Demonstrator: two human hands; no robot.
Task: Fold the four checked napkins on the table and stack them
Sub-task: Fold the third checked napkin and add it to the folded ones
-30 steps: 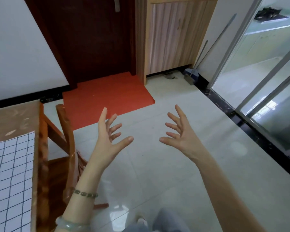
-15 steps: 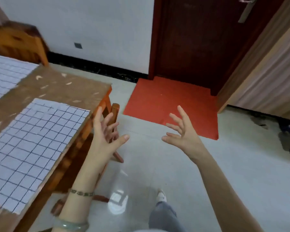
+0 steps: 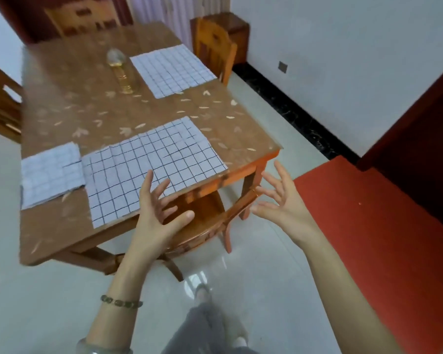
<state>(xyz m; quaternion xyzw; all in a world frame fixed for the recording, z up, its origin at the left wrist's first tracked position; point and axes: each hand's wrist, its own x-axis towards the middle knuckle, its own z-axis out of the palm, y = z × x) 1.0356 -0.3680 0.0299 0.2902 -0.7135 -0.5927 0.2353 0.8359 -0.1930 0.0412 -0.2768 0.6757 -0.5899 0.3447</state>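
Note:
Three white checked napkins lie on the brown table [image 3: 69, 226]. A large napkin [image 3: 151, 167] is spread flat at the near edge. A smaller folded napkin [image 3: 50, 175] lies to its left. Another flat napkin [image 3: 171, 70] lies at the far right corner. My left hand [image 3: 156, 215] hovers with fingers spread over the near table edge, just in front of the large napkin, holding nothing. Spread and empty too, my right hand [image 3: 281, 203] hangs in the air beyond the table's right corner.
A clear glass bottle [image 3: 120, 72] lies on the table beside the far napkin. A wooden chair [image 3: 207, 226] is tucked under the near edge, and other chairs [image 3: 215, 47] stand around. A red mat [image 3: 383, 226] covers the floor at right, by a dark door.
The view has swung left from the door and floor onto the table, bringing the napkins into sight. Both hands stay raised, spread and empty, now by the table's near edge.

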